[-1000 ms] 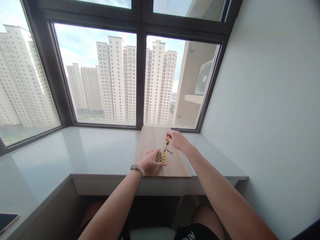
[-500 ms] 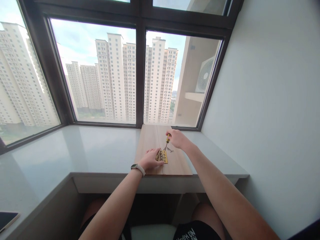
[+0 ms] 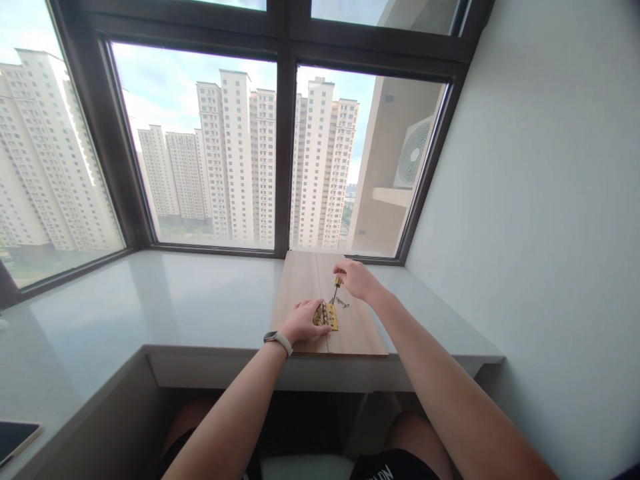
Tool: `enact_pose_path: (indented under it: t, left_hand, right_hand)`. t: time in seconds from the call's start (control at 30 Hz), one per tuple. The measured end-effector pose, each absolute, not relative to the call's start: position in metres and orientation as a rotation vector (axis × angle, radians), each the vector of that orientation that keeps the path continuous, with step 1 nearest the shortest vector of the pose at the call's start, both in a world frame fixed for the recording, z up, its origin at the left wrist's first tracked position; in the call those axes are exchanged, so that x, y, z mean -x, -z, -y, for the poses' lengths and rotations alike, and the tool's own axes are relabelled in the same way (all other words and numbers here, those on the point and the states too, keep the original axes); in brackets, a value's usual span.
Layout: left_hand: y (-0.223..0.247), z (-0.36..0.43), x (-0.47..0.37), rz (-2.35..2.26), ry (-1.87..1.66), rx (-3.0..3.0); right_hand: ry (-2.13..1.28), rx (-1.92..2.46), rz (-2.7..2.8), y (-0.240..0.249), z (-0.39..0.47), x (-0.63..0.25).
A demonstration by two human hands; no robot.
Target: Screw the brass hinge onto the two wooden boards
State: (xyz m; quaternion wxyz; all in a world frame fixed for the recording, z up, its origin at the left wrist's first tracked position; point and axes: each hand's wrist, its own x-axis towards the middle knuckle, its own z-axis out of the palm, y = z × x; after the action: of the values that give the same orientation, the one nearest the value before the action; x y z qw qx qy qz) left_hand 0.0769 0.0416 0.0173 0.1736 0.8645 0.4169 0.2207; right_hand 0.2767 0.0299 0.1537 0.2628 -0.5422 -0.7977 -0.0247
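A gold hinge (image 3: 332, 317) lies across the seam between two pale wooden boards (image 3: 357, 333). My left hand (image 3: 303, 321) is on the hinge's left part, its thumb and fingers gripping it near the bottom and top edges. In my right hand (image 3: 351, 277) is a screwdriver (image 3: 338, 283) with a yellow and black handle, fingers wrapped round it. The screwdriver's shaft slants down to the hinge's upper edge. Several small screws (image 3: 342, 303) lie on the right board, just right of the shaft.
The boards rest on a white counter (image 3: 215, 300) below a dark-framed window (image 3: 283, 153). A phone-like dark device (image 3: 17, 437) lies at the far left edge. A pale wall (image 3: 540, 200) rises on the right.
The whole view has shifted slightly, so the scene sits a little lower and to the right. Both hands keep nearly the same places on the hinge and screwdriver.
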Motion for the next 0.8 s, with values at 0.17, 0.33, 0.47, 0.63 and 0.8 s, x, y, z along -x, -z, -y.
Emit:
enact_pose_path:
  t: [0.17, 0.33, 0.47, 0.63, 0.8]
  left_hand:
    - [-0.0178, -0.0412, -0.0764, -1.195, -0.615, -2.457]
    - [-0.0185, -0.0406, -0.0754, -1.185, -0.618, -2.464]
    - [-0.0191, -0.0399, -0.0747, -1.183, -0.617, -2.475]
    - [-0.0183, -0.0402, -0.0751, -1.203, -0.586, -2.485]
    - [-0.0157, -0.0417, -0.0758, -1.208, -0.595, -2.492]
  right_hand:
    - [0.091, 1.598, 2.135, -0.1593, -0.03, -0.2739]
    - [0.211, 1.663, 2.035, -0.1597, -0.0276, -0.2724]
    - [0.165, 1.585, 2.07, -0.1573, -0.0263, -0.2754]
    - [0.03, 1.646, 2.105, -0.1583, -0.0262, -0.28]
    - [0.181, 1.686, 2.123, -0.1625, -0.0237, -0.2773]
